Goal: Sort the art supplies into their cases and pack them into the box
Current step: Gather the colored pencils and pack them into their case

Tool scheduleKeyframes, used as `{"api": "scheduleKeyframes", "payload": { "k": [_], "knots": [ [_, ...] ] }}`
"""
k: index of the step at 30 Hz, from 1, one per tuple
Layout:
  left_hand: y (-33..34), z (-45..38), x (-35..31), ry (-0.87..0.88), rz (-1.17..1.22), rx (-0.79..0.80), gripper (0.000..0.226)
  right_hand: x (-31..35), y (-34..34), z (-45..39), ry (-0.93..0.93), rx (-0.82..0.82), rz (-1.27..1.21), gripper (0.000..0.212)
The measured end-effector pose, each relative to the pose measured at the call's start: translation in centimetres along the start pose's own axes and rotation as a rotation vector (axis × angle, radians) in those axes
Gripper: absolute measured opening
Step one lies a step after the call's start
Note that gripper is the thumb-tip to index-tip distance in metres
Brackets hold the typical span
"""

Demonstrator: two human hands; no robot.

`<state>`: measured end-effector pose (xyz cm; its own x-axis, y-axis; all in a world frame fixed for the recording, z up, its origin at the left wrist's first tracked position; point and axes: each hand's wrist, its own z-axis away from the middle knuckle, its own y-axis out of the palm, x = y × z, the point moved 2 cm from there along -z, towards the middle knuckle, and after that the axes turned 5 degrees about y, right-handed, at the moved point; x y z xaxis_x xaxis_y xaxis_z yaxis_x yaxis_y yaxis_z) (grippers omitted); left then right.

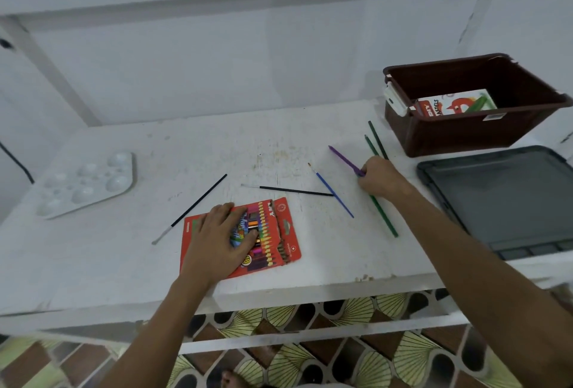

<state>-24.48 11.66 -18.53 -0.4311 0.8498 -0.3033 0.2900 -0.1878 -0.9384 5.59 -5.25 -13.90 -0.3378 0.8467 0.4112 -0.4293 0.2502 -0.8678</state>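
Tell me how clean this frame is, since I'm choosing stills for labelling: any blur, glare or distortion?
Head view: light is soft and even, shadows faint, no strong glare. Wide-angle distortion bows the table edge and wall lines. The image is slightly soft throughout; print on the crayon pack is hard to read.

The scene is lit softly and evenly; shadows are faint, the upper wall is blurred, and edges are bowed by wide-angle distortion.

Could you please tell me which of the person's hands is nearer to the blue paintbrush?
Right. The right hand sits just right of the blue paintbrush, on the purple brush; the left hand lies farther left, flat on the red crayon pack.
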Motion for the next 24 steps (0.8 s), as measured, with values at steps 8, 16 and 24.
{"api": "scheduleKeyframes", "payload": {
  "k": [8,16,24],
  "knots": [
    [-0.1,0.0,-0.1,-0.001,0.017,-0.025,0.068,4.3,-2.6,3.5,-0.181,0.177,-0.634,0.017],
    [-0.2,0.1,-0.1,-0.01,0.015,-0.031,0.067,7.0,-1.1,6.4,-0.452,0.042,-0.981,0.017],
    [0.0,0.1,0.1,-0.011,0.015,-0.03,0.067,6.1,3.0,7.9,-0.573,-0.03,-0.908,0.014]
  ]
}}
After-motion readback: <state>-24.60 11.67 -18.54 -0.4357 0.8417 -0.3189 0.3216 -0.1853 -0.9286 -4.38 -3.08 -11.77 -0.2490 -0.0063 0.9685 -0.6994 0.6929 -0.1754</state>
